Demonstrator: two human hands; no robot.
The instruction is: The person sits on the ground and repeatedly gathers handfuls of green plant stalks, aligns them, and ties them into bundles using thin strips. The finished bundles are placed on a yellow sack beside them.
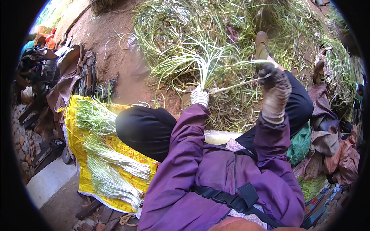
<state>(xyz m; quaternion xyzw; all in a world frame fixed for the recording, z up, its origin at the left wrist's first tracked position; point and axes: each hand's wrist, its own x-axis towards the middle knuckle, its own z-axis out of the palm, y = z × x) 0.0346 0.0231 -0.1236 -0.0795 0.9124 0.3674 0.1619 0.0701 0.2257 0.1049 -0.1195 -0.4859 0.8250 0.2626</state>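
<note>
My left hand (200,96), in a striped glove, is closed around the lower part of a bunch of pale green stalks (204,73). Their long leaves fan out away from me over the ground. My right hand (273,86) wears a soiled striped glove with dark fingers. It grips a long, pale stalk (238,86) whose other end reaches to the left hand. A curved strip of leaf (251,61) arches above that stalk and meets the right fingers. The stalk ends inside both gloves are hidden.
Loose green leaves (185,26) cover the ground ahead. On my left, tied bundles of white-stemmed stalks (115,182) lie on a yellow woven sack (72,138) bearing writing. Dark clutter (46,69) stands farther left. A person's hand (354,131) and patterned sleeve show at the right.
</note>
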